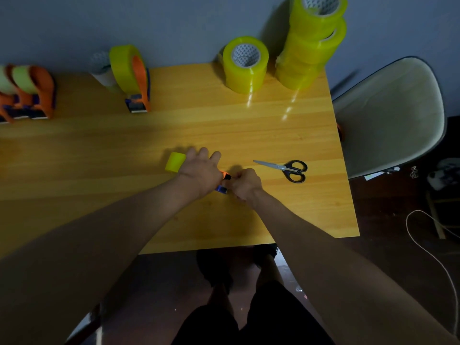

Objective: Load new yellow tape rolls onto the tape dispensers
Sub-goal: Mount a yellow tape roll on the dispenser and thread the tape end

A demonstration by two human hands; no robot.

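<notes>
An orange and blue tape dispenser (222, 183) with a yellow tape roll (175, 162) on it lies at the middle of the wooden table (224, 125). My left hand (201, 170) grips the dispenser over the roll and hides most of it. At the dispenser's front end, my right hand (245, 183) has its fingers curled and pinches something small there; what it pinches is hidden. A loaded dispenser (134, 78) stands at the back, and two more loaded dispensers (25, 93) stand at the far left. Spare yellow rolls (245, 64) sit at the back right beside a tall stack (313, 41).
Black-handled scissors (286, 169) lie just right of my hands. A white roll core (102, 68) stands behind the loaded dispenser. A white chair (390, 113) stands off the table's right edge, with a cord (428, 245) on the dark floor.
</notes>
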